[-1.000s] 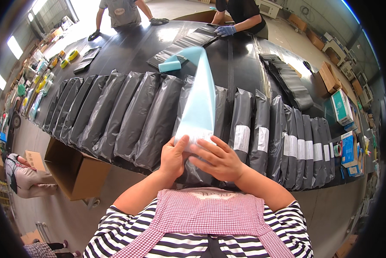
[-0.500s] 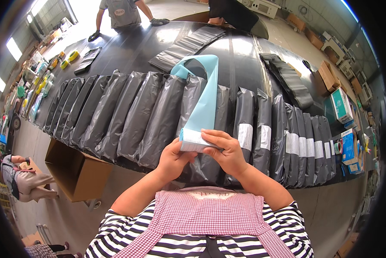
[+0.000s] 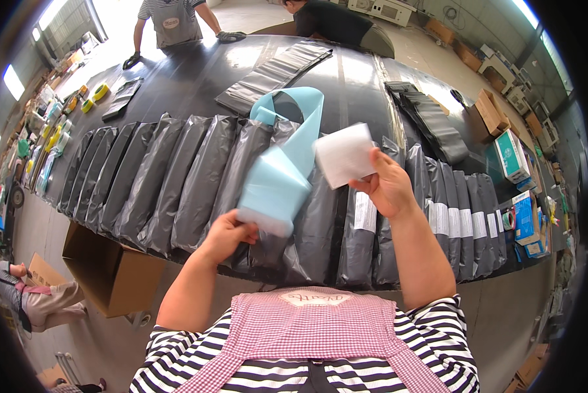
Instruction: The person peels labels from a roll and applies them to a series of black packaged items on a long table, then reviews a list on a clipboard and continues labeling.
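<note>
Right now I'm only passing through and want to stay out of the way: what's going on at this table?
A person in a striped shirt and checked apron stands at a long dark table lined with grey poly mailer bags. The left hand holds the end of a light blue backing strip that loops up over the bags, and the right hand holds a white label apart from the strip. Several bags on the right bear white labels. Two other people work at the far edge.
</note>
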A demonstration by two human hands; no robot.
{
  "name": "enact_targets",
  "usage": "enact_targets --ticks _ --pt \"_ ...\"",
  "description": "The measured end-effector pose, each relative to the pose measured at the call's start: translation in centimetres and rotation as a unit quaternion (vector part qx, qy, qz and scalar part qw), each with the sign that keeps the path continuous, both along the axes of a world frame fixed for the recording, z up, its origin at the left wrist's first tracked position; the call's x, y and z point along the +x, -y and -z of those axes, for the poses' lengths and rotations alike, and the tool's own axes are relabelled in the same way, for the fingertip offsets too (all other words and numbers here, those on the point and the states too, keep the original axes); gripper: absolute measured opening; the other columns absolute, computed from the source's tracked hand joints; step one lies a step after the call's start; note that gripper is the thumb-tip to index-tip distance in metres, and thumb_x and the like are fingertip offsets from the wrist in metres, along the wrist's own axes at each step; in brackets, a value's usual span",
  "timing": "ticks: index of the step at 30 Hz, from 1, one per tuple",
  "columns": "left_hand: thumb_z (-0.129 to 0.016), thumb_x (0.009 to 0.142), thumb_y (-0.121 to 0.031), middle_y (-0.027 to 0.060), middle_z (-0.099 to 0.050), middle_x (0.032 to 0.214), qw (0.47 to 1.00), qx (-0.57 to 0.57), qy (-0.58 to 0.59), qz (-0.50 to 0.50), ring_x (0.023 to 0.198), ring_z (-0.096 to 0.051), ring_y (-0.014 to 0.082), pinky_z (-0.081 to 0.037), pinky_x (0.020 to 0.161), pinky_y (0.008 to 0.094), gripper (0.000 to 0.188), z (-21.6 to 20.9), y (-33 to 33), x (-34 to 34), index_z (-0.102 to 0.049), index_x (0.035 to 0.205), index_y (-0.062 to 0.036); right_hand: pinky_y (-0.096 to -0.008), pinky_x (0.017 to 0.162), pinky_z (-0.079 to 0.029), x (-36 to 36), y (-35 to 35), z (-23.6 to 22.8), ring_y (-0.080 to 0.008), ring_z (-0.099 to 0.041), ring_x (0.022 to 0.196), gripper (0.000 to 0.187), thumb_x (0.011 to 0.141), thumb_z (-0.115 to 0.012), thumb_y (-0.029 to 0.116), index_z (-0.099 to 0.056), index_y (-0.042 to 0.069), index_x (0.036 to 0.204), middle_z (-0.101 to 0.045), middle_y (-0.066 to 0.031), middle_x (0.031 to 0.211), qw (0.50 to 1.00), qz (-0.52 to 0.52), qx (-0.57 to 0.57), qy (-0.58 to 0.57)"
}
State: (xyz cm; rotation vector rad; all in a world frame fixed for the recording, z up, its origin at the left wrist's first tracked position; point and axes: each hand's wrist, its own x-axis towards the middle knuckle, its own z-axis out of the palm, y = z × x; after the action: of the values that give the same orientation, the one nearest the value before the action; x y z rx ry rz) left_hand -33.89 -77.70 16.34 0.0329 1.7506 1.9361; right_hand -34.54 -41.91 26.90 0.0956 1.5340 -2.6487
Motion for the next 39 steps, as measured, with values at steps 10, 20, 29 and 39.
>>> enact_targets --ticks 10,20,29,39 --pt "-0.060 0.100 -0.019 0.0122 -0.070 0.103 0.938 0.228 -0.016 -0.261 0.087 -0.071 0.0202 -0.062 0.073 0.0305 0.023 0.5 3.1 -2.4 -0.058 0.118 -0.0048 -0.0388 0.109 -0.044 4.5 2.0 12.0 -0.0325 -0.049 0.136 0.040 0.084 -0.074 0.005 -0.069 0.010 0.124 -0.055 -0.0168 0.142 0.773 0.042 0.557 -0.300" --pt "-0.058 0.102 -0.019 0.0113 -0.069 0.103 0.944 0.199 0.021 -0.262 0.088 -0.071 0.0200 -0.062 0.073 0.0306 0.025 1.2 2.5 -1.7 -0.054 0.122 -0.0058 -0.0367 0.108 -0.045 5.4 2.0 10.0 -0.0312 -0.049 0.135 0.033 0.086 -0.070 0.011 -0.069 0.012 0.120 -0.054 -0.0122 0.143 0.650 -0.094 0.708 -0.260" --pt "-0.059 0.101 -0.018 0.0130 -0.070 0.105 0.953 0.212 -0.004 -0.216 0.089 -0.071 0.0215 -0.062 0.074 0.0322 0.026 0.0 1.7 -0.6 -0.055 0.122 -0.0036 -0.0524 0.110 -0.039 2.3 6.1 10.0 -0.0417 -0.034 0.141 0.042 0.087 -0.066 0.017 -0.064 0.010 0.128 -0.042 -0.0212 0.149 0.705 0.019 0.698 -0.124" --pt "-0.065 0.097 -0.013 0.0073 -0.068 0.113 0.948 0.252 0.023 -0.192 0.104 -0.066 0.0200 -0.057 0.094 0.0396 0.021 -2.3 -2.4 1.0 -0.062 0.114 -0.0026 -0.0564 0.106 -0.041 8.0 9.3 7.3 -0.0451 -0.030 0.142 0.039 0.085 -0.061 0.016 -0.067 0.010 0.123 -0.048 -0.0154 0.145 0.648 -0.254 0.707 -0.130"
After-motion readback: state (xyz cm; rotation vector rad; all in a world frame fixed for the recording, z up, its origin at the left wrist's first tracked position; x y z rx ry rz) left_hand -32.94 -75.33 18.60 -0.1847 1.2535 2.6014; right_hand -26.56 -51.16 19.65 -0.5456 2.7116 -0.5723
